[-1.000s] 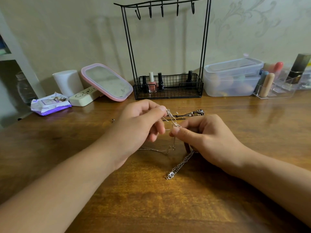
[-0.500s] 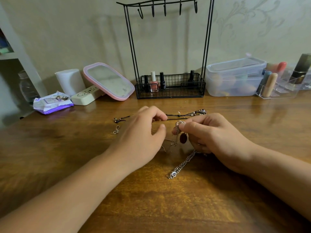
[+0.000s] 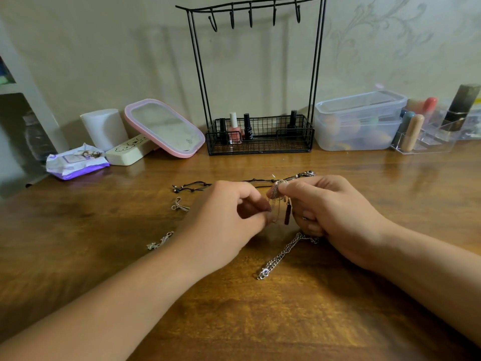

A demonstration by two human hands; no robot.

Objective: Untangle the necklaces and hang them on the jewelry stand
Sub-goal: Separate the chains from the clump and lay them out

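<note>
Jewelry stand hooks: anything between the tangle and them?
Nothing visible blocks the way. The tangled chains sit pinched between the left hand and right hand; the hooks above are bare.

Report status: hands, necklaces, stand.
Right hand pinching the necklace tangle; left hand picking at it. Chain trailing on table. Stand hooks empty.
</note>
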